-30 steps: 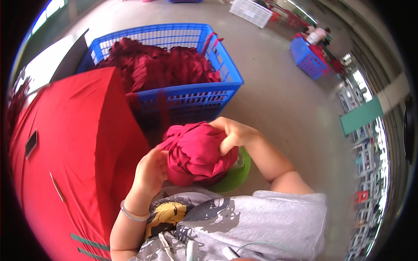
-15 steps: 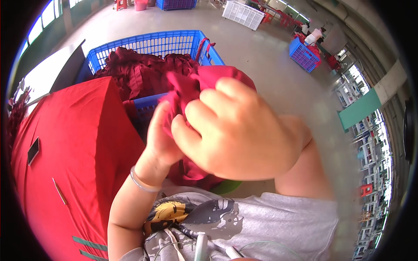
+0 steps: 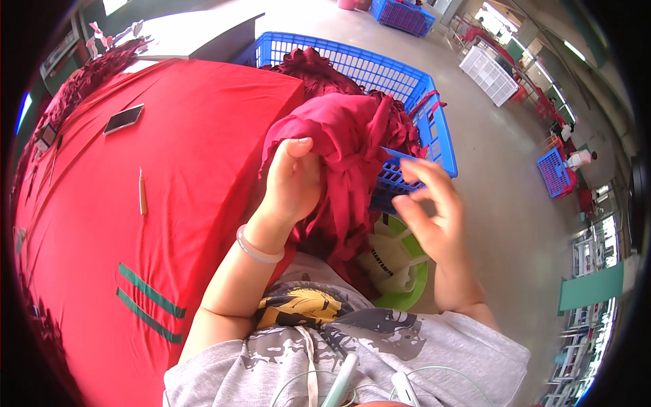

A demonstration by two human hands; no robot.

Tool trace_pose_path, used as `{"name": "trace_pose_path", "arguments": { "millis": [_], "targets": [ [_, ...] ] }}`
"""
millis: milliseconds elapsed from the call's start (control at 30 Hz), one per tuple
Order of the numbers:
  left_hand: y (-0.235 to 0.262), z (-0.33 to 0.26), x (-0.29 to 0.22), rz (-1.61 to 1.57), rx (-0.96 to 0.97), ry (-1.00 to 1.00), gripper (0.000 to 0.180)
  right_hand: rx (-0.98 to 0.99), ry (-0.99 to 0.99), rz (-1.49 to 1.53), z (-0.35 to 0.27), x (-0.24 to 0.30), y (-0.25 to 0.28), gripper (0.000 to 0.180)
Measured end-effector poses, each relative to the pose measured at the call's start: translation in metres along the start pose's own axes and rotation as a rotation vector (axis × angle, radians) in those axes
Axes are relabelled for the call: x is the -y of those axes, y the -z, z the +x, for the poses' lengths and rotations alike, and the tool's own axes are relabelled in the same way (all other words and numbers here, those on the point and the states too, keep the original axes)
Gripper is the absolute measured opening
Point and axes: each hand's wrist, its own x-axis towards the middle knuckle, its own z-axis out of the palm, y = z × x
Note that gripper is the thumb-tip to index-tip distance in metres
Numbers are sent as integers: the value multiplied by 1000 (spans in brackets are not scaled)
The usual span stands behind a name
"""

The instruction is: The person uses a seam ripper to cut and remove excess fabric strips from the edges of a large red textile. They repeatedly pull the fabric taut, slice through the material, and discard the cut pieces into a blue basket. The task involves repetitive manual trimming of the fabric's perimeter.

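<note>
A crimson bundle of cloth (image 3: 339, 132), gathered in folds with long loose strips hanging down, is in front of my chest. My left hand (image 3: 293, 180) is closed on its left side, thumb up and most of the fingers behind the fabric. Just right of the bundle, my right hand (image 3: 437, 214) is off the cloth, its thumb and fingers apart with nothing between them. Beyond the bundle, more dark red ruffled cloth (image 3: 308, 68) fills a blue plastic basket (image 3: 444, 132).
A red-covered table (image 3: 203, 156) on the left bears a phone (image 3: 123, 119), a thin pen-like stick (image 3: 142, 193) and two green strips (image 3: 152, 292). Ruffled cloth (image 3: 74, 95) is heaped along its far edge. A green bin (image 3: 415, 288) stands below my right hand. A white crate (image 3: 488, 74) is farther off.
My right hand has come away from the cloth to the right and its fingers have spread. The left hand still holds the bundle. The view has swung left, showing more of the table.
</note>
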Motion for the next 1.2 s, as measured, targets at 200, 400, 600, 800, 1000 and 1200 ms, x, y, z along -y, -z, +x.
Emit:
{"name": "trace_pose_path", "arguments": {
  "millis": [200,400,600,800,1000,1200],
  "targets": [
    [26,-29,-7,222,120,129,57,30,50,60,40,-9,-42,26],
    [0,-40,-3,221,-111,316,55,154,-196,388,69,-12,-63,22],
    [22,-51,11,-83,-173,424,48,448,-35,617,80,-14,-67,43],
    [52,-57,-1,-552,-1,336,63,59,-19,295,34,-14,-45,24],
    [61,-44,-9,-397,297,279,73,195,200,67,-50,15,-76,49],
    [51,-61,-19,-367,67,257,78,121,360,105,-31,1,-75,48]
  ]
}}
